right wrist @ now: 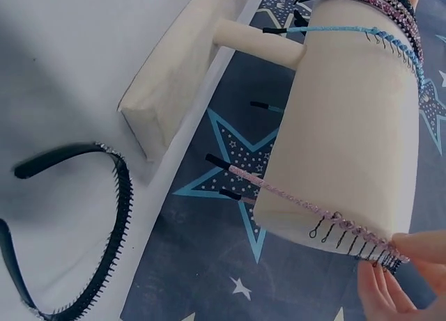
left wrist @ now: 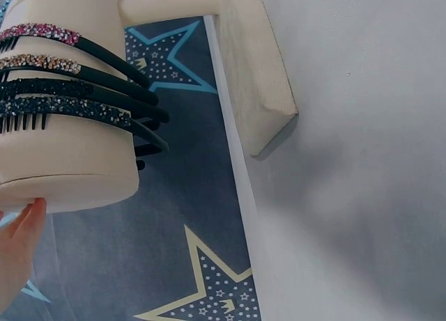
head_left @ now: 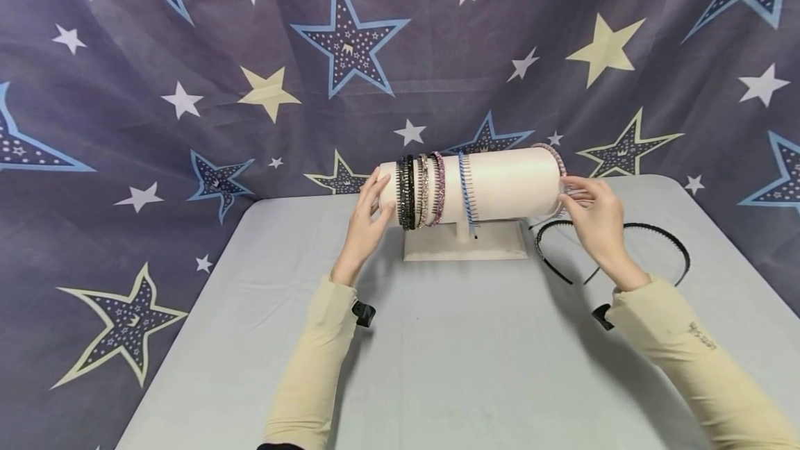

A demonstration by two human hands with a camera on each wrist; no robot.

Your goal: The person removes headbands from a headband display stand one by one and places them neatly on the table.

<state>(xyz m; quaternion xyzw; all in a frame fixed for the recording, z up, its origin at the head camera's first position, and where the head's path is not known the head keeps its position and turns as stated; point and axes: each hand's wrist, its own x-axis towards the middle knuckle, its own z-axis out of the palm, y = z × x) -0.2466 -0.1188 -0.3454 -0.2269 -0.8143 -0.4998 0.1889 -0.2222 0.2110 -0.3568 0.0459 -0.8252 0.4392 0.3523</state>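
Note:
A cream padded cylinder [head_left: 509,182] lies level on a stand, with several headbands round it. My left hand [head_left: 364,221] rests on its left end, fingers extended, fingertips touching the end face in the left wrist view. Close to that hand sit black headbands [head_left: 406,193], a gold-toned glittery headband [head_left: 423,189] and a pink-purple glittery headband [head_left: 439,189]. A blue wire-toothed headband [head_left: 467,189] is near the middle. At the right end, my right hand [head_left: 596,217] pinches a pink beaded headband [right wrist: 300,199] between thumb and fingers; its wire teeth lie over the cylinder's rim.
The stand's flat base [head_left: 465,245] sits on a pale cloth-covered table [head_left: 450,367]. Black toothed headbands [head_left: 662,233] lie on the table below my right hand. Behind hangs a dark star-printed curtain [head_left: 437,75].

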